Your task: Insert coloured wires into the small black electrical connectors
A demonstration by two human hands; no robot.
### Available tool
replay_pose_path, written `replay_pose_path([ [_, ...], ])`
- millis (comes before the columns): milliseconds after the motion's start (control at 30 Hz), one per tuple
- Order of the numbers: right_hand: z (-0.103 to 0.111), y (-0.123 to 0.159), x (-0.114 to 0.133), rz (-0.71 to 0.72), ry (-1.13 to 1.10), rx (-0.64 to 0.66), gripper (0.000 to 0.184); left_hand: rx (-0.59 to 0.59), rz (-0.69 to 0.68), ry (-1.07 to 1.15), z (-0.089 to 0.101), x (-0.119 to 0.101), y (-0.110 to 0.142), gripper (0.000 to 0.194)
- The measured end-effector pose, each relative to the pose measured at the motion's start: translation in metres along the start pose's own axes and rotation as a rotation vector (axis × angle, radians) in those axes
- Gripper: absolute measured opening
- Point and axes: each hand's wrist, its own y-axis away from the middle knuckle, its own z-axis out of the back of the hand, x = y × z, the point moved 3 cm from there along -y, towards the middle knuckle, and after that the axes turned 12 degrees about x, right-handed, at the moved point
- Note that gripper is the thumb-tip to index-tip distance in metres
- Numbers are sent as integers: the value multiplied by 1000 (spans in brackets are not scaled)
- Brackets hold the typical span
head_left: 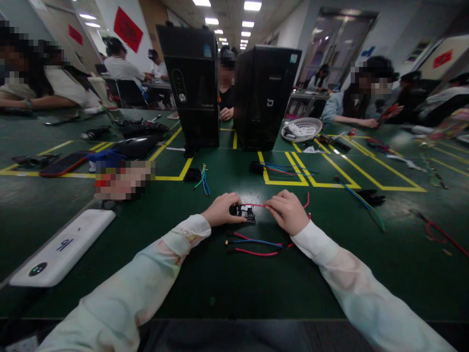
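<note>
On the green tabletop, my left hand [224,210] grips the left side of a small black plastic frame [245,212] between thumb and fingers. My right hand [287,211] pinches a red wire [255,205], whose left end reaches the top of that frame. Whether the wire is seated in it I cannot tell. Just below my hands lie a blue wire [252,241] and a red wire [256,253], side by side. Part of another red wire [308,199] shows behind my right hand.
Two black computer towers [198,88] [266,98] stand ahead. Wire bundles [204,181] [289,168] lie before them. A white power bank [66,247] rests at left, and a white basket [302,129] sits at back right. Green and blue wires [362,200] lie to the right. Other people sit around.
</note>
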Motion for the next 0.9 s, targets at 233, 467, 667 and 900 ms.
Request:
replay_pose_path([
  [233,-6,-5,-4,-80,-42,-30,25,0,6,-16,0,0,0,42],
  [467,-1,-3,0,-22,-66,-36,24,1,-1,-10,1,0,0,43],
  [667,-3,1,-1,-10,-39,19,20,-1,-6,-12,0,0,0,41],
  [900,-9,-5,-3,-68,6,-90,21,1,-3,-25,0,-1,0,44],
])
